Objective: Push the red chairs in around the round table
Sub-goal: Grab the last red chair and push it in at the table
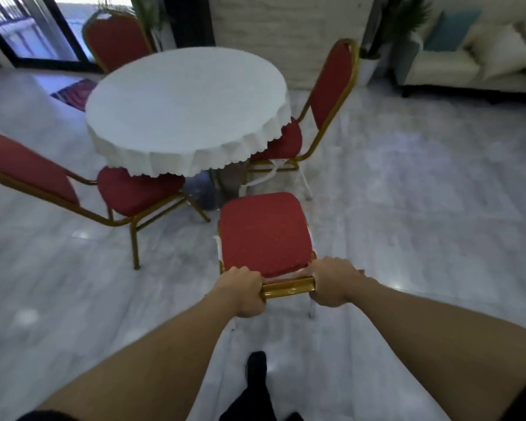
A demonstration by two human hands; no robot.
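Observation:
A round table [182, 110] with a white scalloped cloth stands ahead of me. Directly below me is a red chair [264, 232] with a gold frame, its seat clear of the table's edge. My left hand [245, 294] and my right hand [331, 282] both grip the gold top rail of its back. A second red chair [134, 192] on the left has its seat front under the cloth. A third red chair [331, 86] on the right is tucked partly under. A further red chair [116, 44] stands behind the table.
Pale marble floor [407, 208] spreads all around. A cream sofa [468, 62] with cushions is at the far right, potted plants [374, 50] stand by the wall, a small patterned mat [76, 91] lies near the glass door at far left. My dark shoe [255, 369] is below.

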